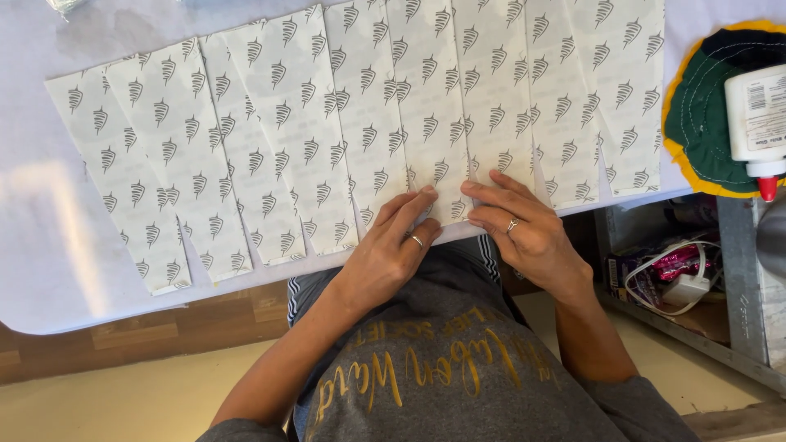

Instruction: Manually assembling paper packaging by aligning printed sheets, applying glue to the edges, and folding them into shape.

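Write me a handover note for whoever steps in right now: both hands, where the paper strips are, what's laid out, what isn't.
Left hand: flat, fingers pressing the lower end of a patterned paper strip near the table edge. It grips nothing.
Right hand: flat beside it, fingertips on the same lower edge, also gripping nothing.
Strips: a fanned, overlapping row of white strips with a small grey printed motif lies across the white sheet on the table.
Nearby: white glue bottle with red tip, resting on a green and yellow round cloth piece at the right.
Done: row laid out side by side.
Left: whether the strips are stuck down cannot be told.
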